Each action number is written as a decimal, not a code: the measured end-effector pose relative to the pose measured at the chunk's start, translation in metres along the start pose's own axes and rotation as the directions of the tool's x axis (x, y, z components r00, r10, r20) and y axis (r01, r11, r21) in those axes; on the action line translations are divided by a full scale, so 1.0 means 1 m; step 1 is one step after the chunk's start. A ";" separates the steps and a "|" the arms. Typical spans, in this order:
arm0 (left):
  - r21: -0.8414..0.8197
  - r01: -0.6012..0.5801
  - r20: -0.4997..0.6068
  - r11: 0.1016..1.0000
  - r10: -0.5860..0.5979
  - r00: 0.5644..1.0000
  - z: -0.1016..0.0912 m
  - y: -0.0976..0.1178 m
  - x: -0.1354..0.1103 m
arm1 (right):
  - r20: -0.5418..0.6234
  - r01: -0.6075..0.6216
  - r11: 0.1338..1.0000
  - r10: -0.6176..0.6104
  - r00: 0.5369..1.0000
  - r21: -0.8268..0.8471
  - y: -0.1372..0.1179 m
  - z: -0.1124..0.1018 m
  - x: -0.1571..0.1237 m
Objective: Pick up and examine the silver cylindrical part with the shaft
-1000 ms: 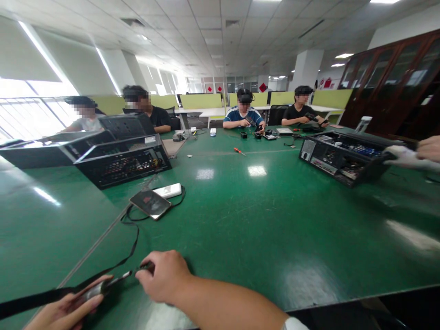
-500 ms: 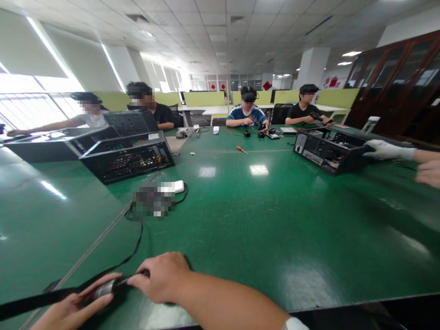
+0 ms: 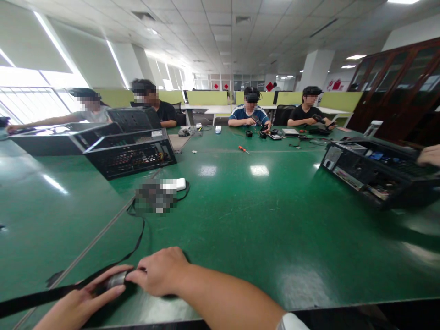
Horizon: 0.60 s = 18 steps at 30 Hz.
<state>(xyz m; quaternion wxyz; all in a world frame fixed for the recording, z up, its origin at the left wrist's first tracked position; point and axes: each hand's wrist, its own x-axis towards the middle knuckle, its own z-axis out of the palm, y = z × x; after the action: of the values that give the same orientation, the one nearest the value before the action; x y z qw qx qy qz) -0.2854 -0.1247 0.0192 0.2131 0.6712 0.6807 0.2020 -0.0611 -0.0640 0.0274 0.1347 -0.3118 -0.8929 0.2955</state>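
Near the table's front edge, my left hand [image 3: 80,302] is wrapped around a small silver-and-dark cylinder [image 3: 117,280], thumb on one side and fingers on the other. Its exact kind is unclear. My right hand [image 3: 163,271] lies just to the right, palm down, with thumb and fingers pinched at the cylinder's right end. Whatever sits inside that pinch is mostly covered by the fingers. A black strap [image 3: 37,298] runs behind my left hand towards a blurred-out bundle [image 3: 156,196] with a white block [image 3: 178,184].
An opened black computer case [image 3: 130,156] stands at left; another [image 3: 367,169] is at right, beside a co-worker's hand [image 3: 429,156]. An orange screwdriver [image 3: 244,149] lies on the green table [image 3: 240,220]. Several people sit across with small parts before them.
My right hand's pinch has closed up against the cylinder; the dark shaft between them no longer shows. The right-hand computer case has been shifted right and nearer by the co-worker.
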 end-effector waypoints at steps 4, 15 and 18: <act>-0.169 0.042 0.130 0.985 -0.020 0.991 0.007 0.042 0.005 | -0.020 -0.050 0.992 0.053 0.998 0.119 0.019 -0.022 -0.030; -0.327 -0.461 0.232 0.825 0.543 0.807 0.113 0.231 0.075 | -0.389 -0.080 0.850 0.319 0.864 0.520 0.164 -0.111 -0.159; -0.343 -0.503 0.109 0.793 0.565 0.818 0.142 0.256 0.096 | -0.490 0.020 0.780 0.373 0.788 0.626 0.194 -0.124 -0.182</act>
<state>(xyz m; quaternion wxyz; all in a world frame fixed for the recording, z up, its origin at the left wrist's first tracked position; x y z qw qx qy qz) 0.0049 -0.0258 0.0437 0.3150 0.8135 0.3978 0.2841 0.2242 -0.0018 -0.0035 0.4665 -0.4151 -0.6292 0.4627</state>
